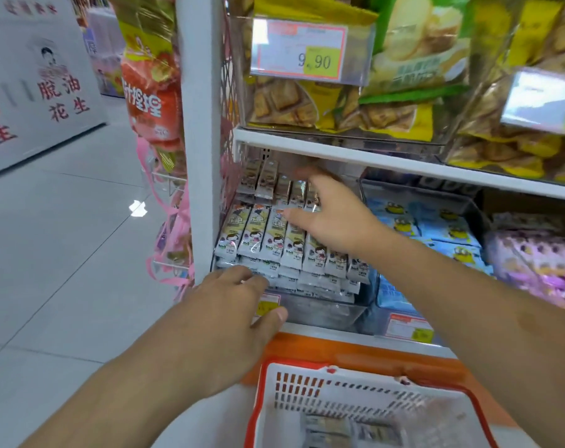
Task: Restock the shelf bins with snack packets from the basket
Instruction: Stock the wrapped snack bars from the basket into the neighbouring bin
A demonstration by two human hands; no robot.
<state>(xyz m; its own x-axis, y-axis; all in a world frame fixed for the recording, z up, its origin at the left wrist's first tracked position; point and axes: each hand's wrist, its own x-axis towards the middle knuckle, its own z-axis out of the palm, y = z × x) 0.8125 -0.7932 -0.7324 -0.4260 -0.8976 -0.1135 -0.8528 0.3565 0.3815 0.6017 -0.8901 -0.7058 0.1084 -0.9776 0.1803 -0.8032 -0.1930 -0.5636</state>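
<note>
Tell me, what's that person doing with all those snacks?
A person is filling a shop shelf. The right hand lies flat on a row of long snack packets stacked in a clear bin, straightening them. The left hand touches the stack's front edge. A red and white basket waits below, with a few packets left.

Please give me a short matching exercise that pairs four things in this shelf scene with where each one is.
Things:
1. left hand
2. right hand
3. basket
4. price tag reading 9.90

Places:
A. on the clear bin of the upper shelf
B. on the floor below the shelf, at the bottom of the view
C. at the front edge of the bin of white snack packets
D. spread flat over the top rows of those packets

Pairs: 1-C, 2-D, 3-B, 4-A
</note>
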